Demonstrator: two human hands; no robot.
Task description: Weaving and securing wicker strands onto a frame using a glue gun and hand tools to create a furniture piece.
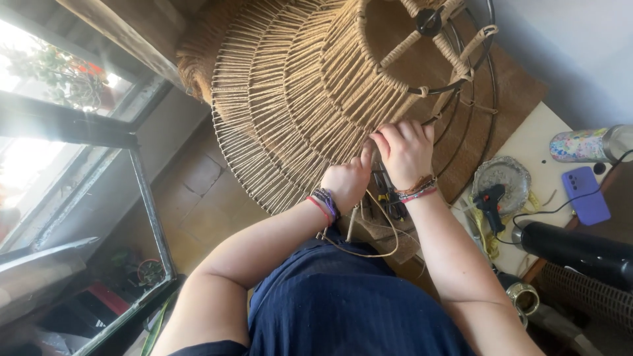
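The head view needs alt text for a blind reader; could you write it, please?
Seen from above, a person's left hand and right hand work twine onto a large wire lampshade frame. A glue gun and purple phone lie on the table.

lampshade (297, 99): tan cord, dark wire rings
phone (585, 196): purple
glue gun (491, 201): black
tumbler (583, 145): multicolour speckled

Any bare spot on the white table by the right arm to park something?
Little room. One bare strip of white table lies between the lampshade frame, the round dish and the patterned bottle. Nearer the right hand it is crowded: glue gun, purple phone, black cylinder and cable.
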